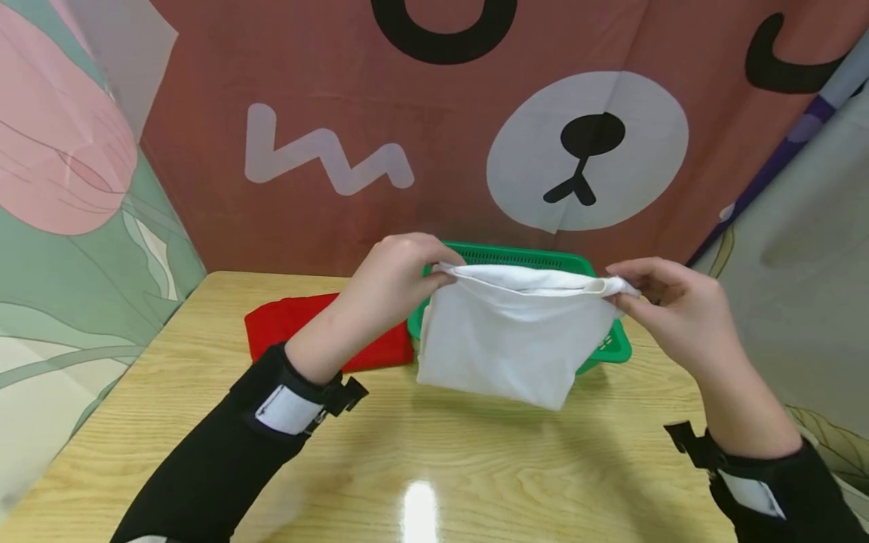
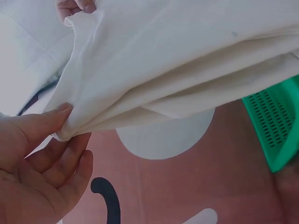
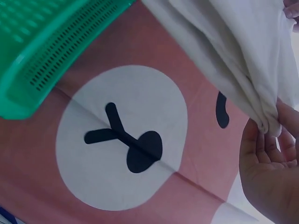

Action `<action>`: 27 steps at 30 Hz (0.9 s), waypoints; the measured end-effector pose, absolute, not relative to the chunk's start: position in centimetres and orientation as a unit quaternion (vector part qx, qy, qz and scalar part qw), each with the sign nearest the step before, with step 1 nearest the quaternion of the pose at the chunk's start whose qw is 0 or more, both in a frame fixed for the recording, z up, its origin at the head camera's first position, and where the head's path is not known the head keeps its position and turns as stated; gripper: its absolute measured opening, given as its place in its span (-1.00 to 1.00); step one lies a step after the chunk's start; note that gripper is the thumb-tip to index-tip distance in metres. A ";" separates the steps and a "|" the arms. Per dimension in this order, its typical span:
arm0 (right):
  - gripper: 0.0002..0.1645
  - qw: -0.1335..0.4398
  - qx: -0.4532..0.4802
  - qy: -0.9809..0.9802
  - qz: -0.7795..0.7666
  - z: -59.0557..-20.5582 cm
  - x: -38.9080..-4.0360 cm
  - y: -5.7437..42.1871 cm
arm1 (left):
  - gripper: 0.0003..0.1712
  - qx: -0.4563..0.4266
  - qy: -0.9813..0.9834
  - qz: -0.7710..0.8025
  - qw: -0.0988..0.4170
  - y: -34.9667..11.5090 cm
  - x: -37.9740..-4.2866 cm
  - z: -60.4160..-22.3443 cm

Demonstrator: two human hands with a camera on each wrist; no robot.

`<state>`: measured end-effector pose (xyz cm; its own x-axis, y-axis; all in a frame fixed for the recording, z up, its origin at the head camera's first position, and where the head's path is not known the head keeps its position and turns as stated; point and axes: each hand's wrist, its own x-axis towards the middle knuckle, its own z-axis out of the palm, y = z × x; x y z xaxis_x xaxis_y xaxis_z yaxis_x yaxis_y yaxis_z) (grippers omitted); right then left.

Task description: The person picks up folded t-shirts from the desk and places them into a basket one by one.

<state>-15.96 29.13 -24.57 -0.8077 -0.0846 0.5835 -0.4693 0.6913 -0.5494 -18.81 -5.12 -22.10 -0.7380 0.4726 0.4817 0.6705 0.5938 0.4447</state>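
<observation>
A folded white cloth (image 1: 509,339) hangs between both hands, in front of the green basket (image 1: 523,256). My left hand (image 1: 407,268) pinches its upper left corner between thumb and fingers. At the upper right corner, my right hand (image 1: 679,302) pinches the fabric the same way. Loose folds of the white cloth (image 2: 154,70) show in the left wrist view, with the left hand (image 2: 46,158) gripping one corner. The right wrist view shows the right hand (image 3: 271,154) holding the other gathered corner. Much of the basket is hidden behind the cloth.
A folded red cloth (image 1: 285,324) lies on the wooden table (image 1: 380,445), left of the basket and partly behind the left forearm. Behind the table hangs a brown curtain (image 1: 305,219) with a bear face print. A pale fabric (image 1: 815,264) hangs at the right.
</observation>
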 end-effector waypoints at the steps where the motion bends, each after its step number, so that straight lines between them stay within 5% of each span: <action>1: -0.68 0.276 0.153 -0.880 0.354 -24.3 -16.1 29.0 | -0.68 -0.324 -0.879 -0.312 0.161 -5.1 -19.0 -21.9; 16: -0.77 0.370 0.119 -0.853 0.348 -21.6 -18.7 27.6 | -0.72 -0.288 -0.882 -0.323 0.188 -4.1 -21.6 -18.9; 27: -0.74 0.360 0.083 -0.863 0.344 -20.3 -21.1 27.2 | -0.73 -0.263 -0.876 -0.341 0.216 -3.7 -23.5 -19.3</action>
